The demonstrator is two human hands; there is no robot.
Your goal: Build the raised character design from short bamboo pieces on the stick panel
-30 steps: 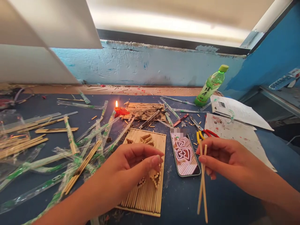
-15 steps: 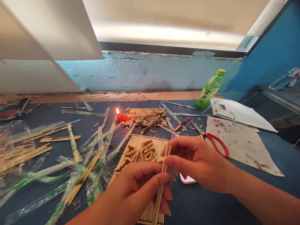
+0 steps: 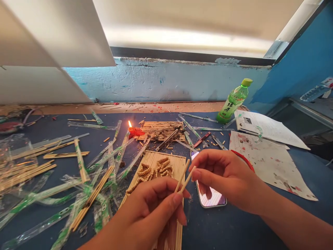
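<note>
In front of me, my left hand (image 3: 149, 208) is closed round two thin wooden chopsticks (image 3: 187, 180), whose upper ends spread apart. My right hand (image 3: 227, 178) pinches near the tip of the right-hand stick with thumb and fingers. Beneath my left hand lies a panel of sticks laid side by side (image 3: 179, 162), partly hidden. Beaded, wood-coloured strips (image 3: 163, 167) rest on that panel in raised shapes. Under my right hand is a phone (image 3: 212, 198) with its screen lit.
A lit red candle (image 3: 135, 131) stands beside a smaller, soot-marked stick panel (image 3: 148, 129). Torn wrappers (image 3: 104, 159) and loose chopsticks (image 3: 91, 199) cover the left side. Scissors (image 3: 220, 142), a red cutter (image 3: 201, 139), a green tea bottle (image 3: 232, 102) and stained paper (image 3: 273, 170) lie or stand right.
The two chopsticks have parted at their upper ends. My right hand has shifted slightly right with one tip, baring more of the phone and covering most of the scissors' red handle.
</note>
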